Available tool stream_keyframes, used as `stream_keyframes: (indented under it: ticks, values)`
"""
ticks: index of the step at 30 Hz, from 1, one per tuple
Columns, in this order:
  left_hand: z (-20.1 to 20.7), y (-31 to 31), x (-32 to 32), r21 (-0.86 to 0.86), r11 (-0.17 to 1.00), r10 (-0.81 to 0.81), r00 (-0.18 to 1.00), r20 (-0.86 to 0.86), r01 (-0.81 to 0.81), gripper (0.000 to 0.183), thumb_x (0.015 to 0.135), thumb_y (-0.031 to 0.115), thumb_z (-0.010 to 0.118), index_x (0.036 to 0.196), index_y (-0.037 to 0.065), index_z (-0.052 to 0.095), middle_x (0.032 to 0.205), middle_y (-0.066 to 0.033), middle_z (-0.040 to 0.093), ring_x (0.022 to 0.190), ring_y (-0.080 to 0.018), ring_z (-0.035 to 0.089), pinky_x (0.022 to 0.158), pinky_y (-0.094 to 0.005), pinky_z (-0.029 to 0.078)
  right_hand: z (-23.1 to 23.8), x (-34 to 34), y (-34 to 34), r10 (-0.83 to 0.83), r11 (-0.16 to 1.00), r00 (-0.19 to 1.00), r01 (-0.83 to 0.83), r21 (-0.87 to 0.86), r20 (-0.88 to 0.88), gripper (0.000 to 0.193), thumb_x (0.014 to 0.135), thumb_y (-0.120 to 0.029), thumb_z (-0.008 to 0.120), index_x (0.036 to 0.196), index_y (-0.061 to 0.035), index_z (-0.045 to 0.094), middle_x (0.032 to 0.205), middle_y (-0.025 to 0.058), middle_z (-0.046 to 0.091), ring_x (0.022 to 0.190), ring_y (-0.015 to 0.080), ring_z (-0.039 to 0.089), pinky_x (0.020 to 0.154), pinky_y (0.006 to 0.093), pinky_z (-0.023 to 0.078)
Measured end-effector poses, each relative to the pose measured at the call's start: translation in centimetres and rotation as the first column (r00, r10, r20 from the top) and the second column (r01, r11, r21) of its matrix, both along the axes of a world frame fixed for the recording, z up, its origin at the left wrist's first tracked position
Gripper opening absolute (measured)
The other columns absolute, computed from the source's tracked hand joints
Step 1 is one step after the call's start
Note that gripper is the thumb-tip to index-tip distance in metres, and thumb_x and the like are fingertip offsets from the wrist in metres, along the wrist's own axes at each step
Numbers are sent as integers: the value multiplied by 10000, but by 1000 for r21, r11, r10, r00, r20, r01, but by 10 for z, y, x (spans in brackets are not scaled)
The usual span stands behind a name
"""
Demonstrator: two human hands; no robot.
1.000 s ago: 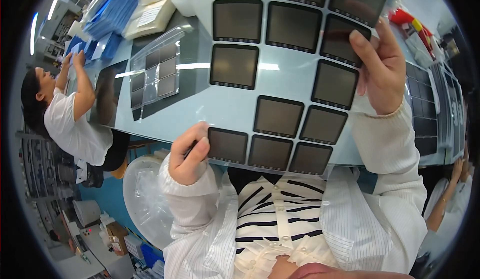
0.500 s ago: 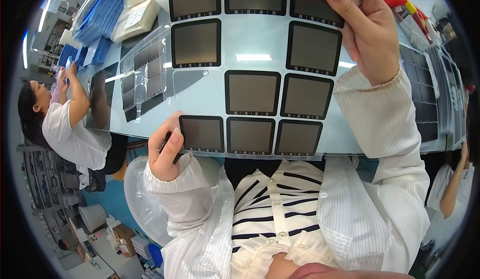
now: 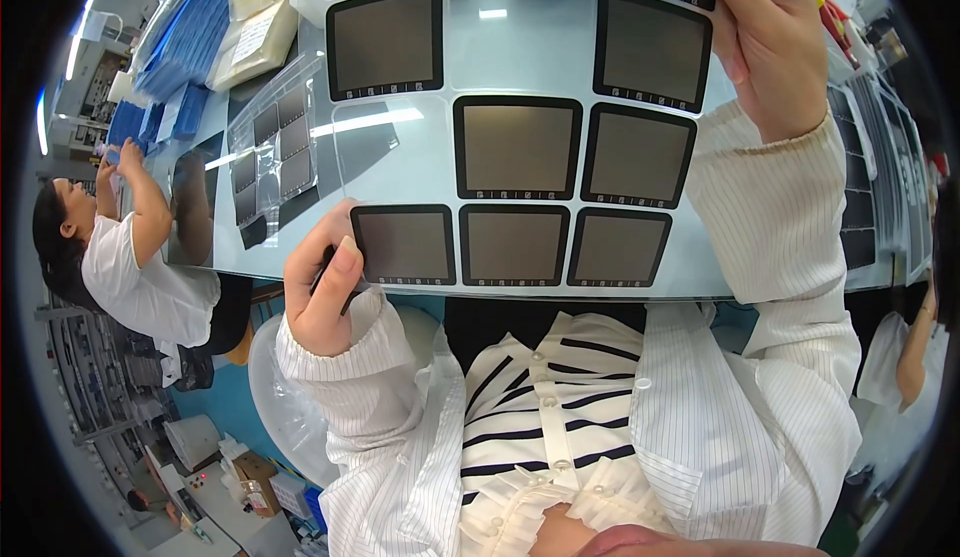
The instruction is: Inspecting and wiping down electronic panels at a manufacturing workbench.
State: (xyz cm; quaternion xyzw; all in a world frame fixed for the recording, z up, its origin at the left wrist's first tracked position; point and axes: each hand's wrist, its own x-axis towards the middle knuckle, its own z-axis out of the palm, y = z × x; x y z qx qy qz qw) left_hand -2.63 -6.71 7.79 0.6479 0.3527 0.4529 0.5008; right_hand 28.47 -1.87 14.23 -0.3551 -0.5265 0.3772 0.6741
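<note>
A clear plastic sheet point(image 3: 520, 52) is held up in front of me, bearing rows of dark rectangular panels point(image 3: 518, 147) with black borders and small marks along one edge. Bare gaps show in the second row's middle and the third row's left. My left hand point(image 3: 322, 282) grips the sheet's lower left corner beside a panel, thumb on top; a thin dark object, its kind unclear, shows between the fingers. At the upper right edge, my right hand point(image 3: 765, 42) pinches the sheet, its fingertips partly hidden behind it. The top row is cut off by the picture's edge.
On the glass-topped table point(image 3: 410, 172), a clear bag with dark panels point(image 3: 285, 152) lies left. Stacked blue sheets point(image 3: 180, 42) and a yellowish packet point(image 3: 255, 42) stand at the far left. More panels point(image 3: 855, 167) lie right. A person point(image 3: 145, 257) works at left, another at right.
The sheet has risen and come closer, so its panels look larger and the top row slips partly out of view. My right hand has moved up and right; my left hand has shifted slightly up and left.
</note>
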Motion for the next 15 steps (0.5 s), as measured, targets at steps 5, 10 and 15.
stream_keyframes:
  ticks: [5, 10, 15]
  values:
    - [-2, -3, 2, -9, 1000, 1, 1000, -17, -2, 264, 885, 172, 487, 689, 5, 427, 695, -33, 387, 636, -124, 336, 592, -256, 253, -1, 6, 1, 10, 1000, 1000, -10, 17, -24, 290, 879, -118, 590, 1145, -11, 544, 826, 60, 671, 369, -3, 434, 287, 139, 255]
    - [2, -4, 16, 65, 996, -59, 998, -20, 60, 278, 873, 160, 499, 660, 3, 415, 674, -42, 376, 624, -133, 329, 572, -263, 247, -3, 18, 8, 10, 996, 1000, -11, 92, 12, 280, 891, -109, 566, 1151, -8, 539, 898, 86, 671, 587, 42, 610, 400, 123, 400]
    - [-1, -7, 23, 80, 995, -51, 996, -70, 56, 264, 871, 132, 494, 658, 2, 407, 648, -44, 345, 600, -145, 308, 550, -269, 243, -1, 11, 5, -53, 996, 997, 56, 62, -49, 282, 902, -77, 527, 1175, -3, 523, 950, 112, 664, 793, 143, 661, 669, 206, 529]
